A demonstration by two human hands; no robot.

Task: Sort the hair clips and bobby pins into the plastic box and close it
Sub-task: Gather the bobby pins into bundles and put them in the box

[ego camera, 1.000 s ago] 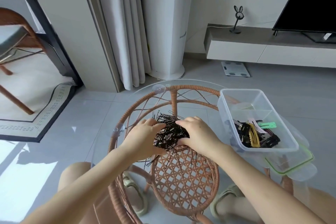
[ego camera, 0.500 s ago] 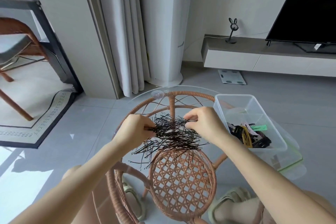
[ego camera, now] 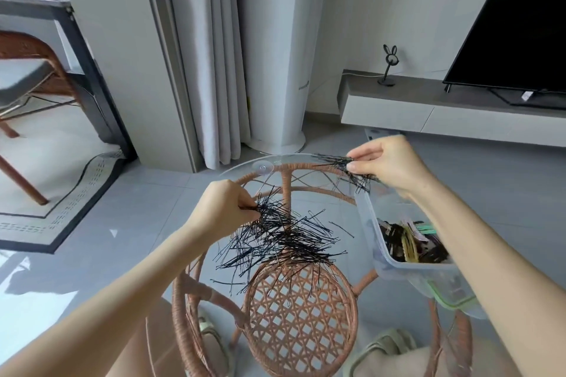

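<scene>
A loose heap of black bobby pins (ego camera: 284, 239) lies on the round glass tabletop (ego camera: 306, 159). My left hand (ego camera: 225, 206) pinches the heap's left edge. Over the far end of the clear plastic box (ego camera: 372, 239), my right hand (ego camera: 389, 162) grips a bundle of bobby pins (ego camera: 352, 168). The box stands at the table's right side. Its near compartment holds several coloured hair clips (ego camera: 410, 242). Under the box sits a green-rimmed lid (ego camera: 450, 300). My right forearm hides part of the box.
The glass top rests on a brown wicker frame with a woven shelf (ego camera: 300, 312) below. A curtain (ego camera: 211, 55) and a white column stand behind the table. A low TV bench (ego camera: 428, 107) with a television is at the right, a chair (ego camera: 27, 70) at the left.
My right hand has lifted a bundle of pins out of the heap and carried it right, over the box's far end. My left hand stays on the heap. The view has tilted up.
</scene>
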